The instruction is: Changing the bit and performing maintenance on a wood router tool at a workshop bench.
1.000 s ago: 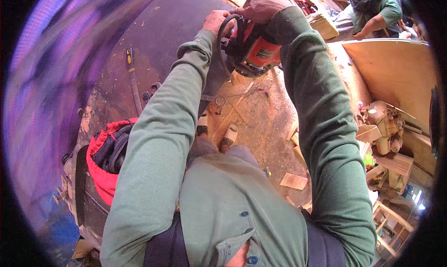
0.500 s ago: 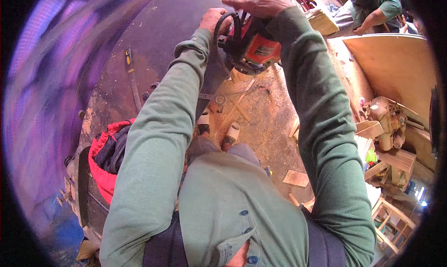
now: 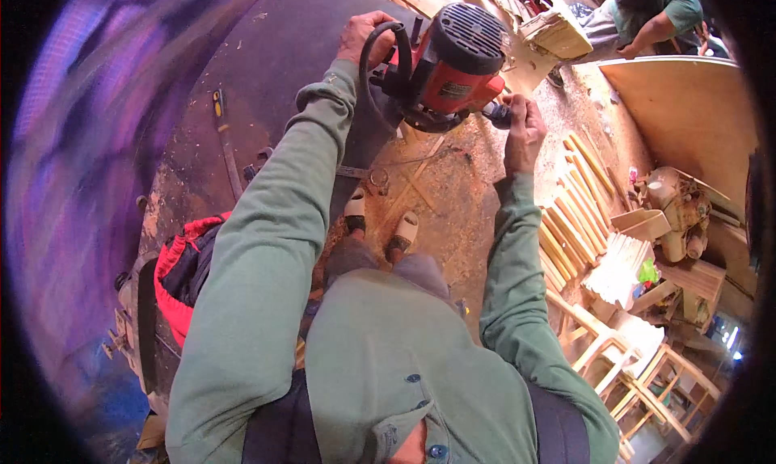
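We see first the large dark round surface (image 3: 267, 76), which fills the upper left, and beside it the floor (image 3: 477, 213) covered with sawdust. On the right stand wooden stools (image 3: 638, 375) and a stack of wooden slats (image 3: 578, 213); another person (image 3: 647, 15) sits at the top right. A red bag (image 3: 182, 274) lies at the left, near the edge of the surface.

We hold a red and black power router (image 3: 453, 64) in the air, above the edge of the surface and the floor. Our left hand (image 3: 364, 35) has the fingers closed around its left handle. Our right hand (image 3: 524, 128) has the fingers closed on the dark knob at its right side.

We judge that cutting is not started: the tool touches no wood, and no workpiece lies under it.
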Motion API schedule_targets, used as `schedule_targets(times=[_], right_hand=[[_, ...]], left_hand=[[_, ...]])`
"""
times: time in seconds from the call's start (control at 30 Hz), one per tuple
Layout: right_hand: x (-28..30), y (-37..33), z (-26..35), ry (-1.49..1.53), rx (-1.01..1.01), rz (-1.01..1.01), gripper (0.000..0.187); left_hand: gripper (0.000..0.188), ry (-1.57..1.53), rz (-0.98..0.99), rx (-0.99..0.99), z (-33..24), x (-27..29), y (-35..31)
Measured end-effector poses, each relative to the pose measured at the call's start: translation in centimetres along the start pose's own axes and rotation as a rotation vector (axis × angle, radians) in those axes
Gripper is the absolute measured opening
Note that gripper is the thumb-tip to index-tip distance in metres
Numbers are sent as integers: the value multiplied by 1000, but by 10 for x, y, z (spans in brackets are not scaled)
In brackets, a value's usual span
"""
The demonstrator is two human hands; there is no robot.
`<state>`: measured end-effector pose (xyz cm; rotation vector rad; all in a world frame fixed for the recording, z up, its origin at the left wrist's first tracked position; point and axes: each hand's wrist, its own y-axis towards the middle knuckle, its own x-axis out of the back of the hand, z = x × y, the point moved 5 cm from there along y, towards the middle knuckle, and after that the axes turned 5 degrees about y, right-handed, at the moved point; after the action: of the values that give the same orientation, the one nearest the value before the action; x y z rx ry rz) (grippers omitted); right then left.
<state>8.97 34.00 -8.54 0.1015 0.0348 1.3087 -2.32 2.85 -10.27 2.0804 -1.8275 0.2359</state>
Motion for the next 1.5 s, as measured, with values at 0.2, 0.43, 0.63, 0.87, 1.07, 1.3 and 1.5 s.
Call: schedule_targets(times=[0.2,0.43,0.63,0.87,1.07,1.3,1.5], right_hand=[[-15,7,1,-176,250,-115,33],[-17,32,9,-322,275,-107,29],[-31,99,32,-374,235,-69,41],[-60,147,53,-520,339,-93,39],[-72,173,55,-592,343,-35,44],[-67,206,32,-514,269,2,38],[-75,210,26,-361,170,10,25]], left_hand=[[21,-153,11,-69,6,-2,-2],[20,513,-101,-477,-7,3,13],[47,272,-141,108,40,-10,58],[26,220,3,-90,85,-8,109],[28,-323,20,186,111,-12,118],[24,-848,67,288,107,-33,108],[23,-709,32,245,134,-28,122]])
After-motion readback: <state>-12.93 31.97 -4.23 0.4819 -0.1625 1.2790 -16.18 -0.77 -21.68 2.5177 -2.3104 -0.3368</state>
